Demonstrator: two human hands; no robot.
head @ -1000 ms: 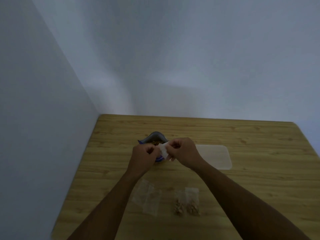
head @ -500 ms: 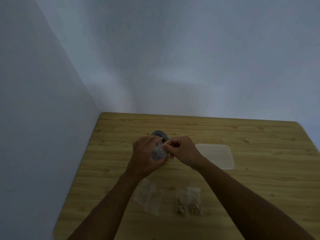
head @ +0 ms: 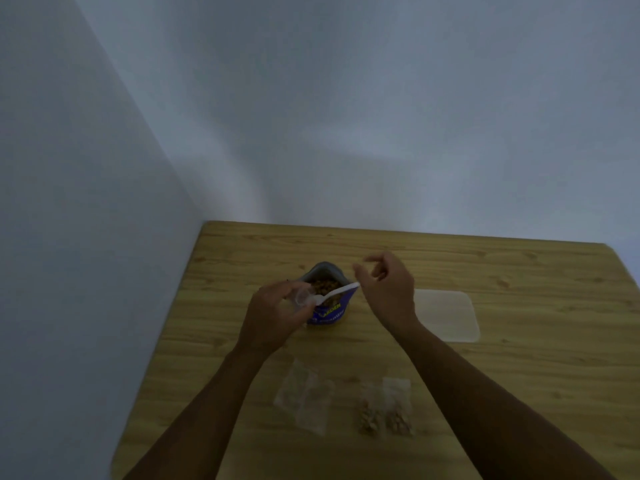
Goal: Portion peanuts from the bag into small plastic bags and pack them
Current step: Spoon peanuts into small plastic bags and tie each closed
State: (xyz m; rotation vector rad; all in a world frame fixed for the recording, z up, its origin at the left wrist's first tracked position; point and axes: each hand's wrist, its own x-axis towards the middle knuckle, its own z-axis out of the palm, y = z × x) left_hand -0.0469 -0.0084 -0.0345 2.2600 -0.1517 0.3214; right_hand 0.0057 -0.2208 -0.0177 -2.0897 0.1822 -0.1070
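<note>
A blue peanut bag (head: 329, 311) stands open on the wooden table (head: 519, 375), with peanuts showing in its mouth. A white plastic spoon (head: 337, 292) lies across that opening. My left hand (head: 273, 317) is left of the bag and pinches a small clear plastic bag (head: 300, 298) at the spoon's bowl end. My right hand (head: 388, 289) hovers right of the bag, fingers spread, its thumb side touching the tip of the spoon's handle. Two small bags holding peanuts (head: 384, 410) lie near me.
A pile of empty clear bags (head: 303, 396) lies left of the filled ones. A translucent flat lid or tray (head: 446, 315) sits right of my right hand. Grey walls close off the table's left and far sides.
My hands were together over the peanut bag, working the small bag. They have separated: the left keeps the small bag, the right has moved right to the spoon's handle end.
</note>
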